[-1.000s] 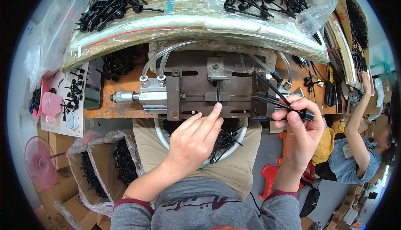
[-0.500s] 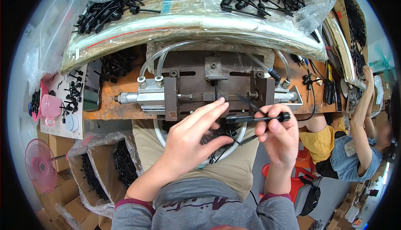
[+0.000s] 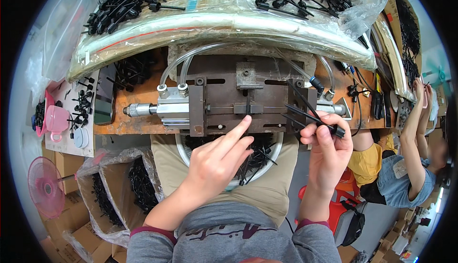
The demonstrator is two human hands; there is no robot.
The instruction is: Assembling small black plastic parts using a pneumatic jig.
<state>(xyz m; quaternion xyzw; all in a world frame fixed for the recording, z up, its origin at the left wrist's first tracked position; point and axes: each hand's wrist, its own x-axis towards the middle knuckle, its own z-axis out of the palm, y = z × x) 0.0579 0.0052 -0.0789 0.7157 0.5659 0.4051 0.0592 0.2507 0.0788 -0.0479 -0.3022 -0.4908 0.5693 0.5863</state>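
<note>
"Progress first: how far is the work getting?"

"One black part [image 3: 247, 101] is lying in the middle of the metal fixture [image 3: 222, 122], just beyond the left hand [image 3: 214, 162]. I can't tell whether it is finished."

"What are the hands doing?"

"The left is extending its index finger to that part's near end, seemingly touching it. Its other fingers are curling loosely; whether they are gripping anything, I can't tell. The right hand [image 3: 329, 146] is pinching a bunch of black rods [image 3: 307, 111] between thumb and fingers."

"So what is left?"

"That bunch is sitting outside the slot, unplaced. More parts are filling the round tub [image 3: 181, 149] below the left hand, and a heap [image 3: 126, 11] is lying well beyond both."

"Anything standing in the way?"

"The rods' tips are projecting over the fixture's right end. Clear hoses [image 3: 168, 68] are arching beyond the hands, apart from them. A co-worker's arm [image 3: 405, 120] is reaching well right of the right hand."
</note>
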